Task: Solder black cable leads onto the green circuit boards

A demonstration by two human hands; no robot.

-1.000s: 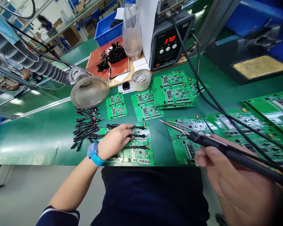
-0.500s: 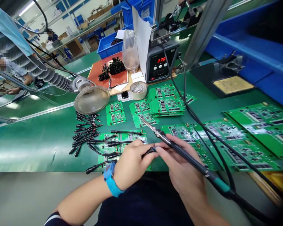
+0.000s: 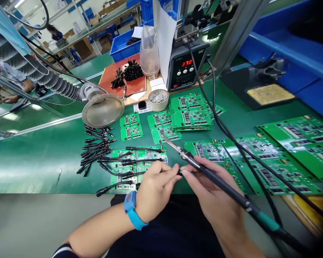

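Note:
My right hand [image 3: 218, 190] is closed around a soldering iron [image 3: 204, 170], whose bent tip points up and left over the green circuit boards [image 3: 165, 130]. Its thumb and forefinger also pinch at a small dark piece [image 3: 179, 173], apparently part of a black cable, mostly hidden between my hands. From the other side, my left hand [image 3: 156, 188] is closed on that same piece, fingertips almost touching my right ones. A blue band [image 3: 136, 213] circles my left wrist. Beside this hand, several black cables [image 3: 115, 184] with connectors lie across circuit boards.
A cable pile [image 3: 94, 154] lies left, below a fume extractor hood [image 3: 103, 111]. Behind the boards stand a round tin [image 3: 158, 101] and a soldering station [image 3: 187, 70] reading 370. An iron stand with yellow sponge [image 3: 270, 96] is at right. Another person [image 3: 10, 80] sits far left.
The dark cable piece between my hands is now more hidden, and my left fingers have shifted around it. The iron and right hand have moved slightly right and down in view.

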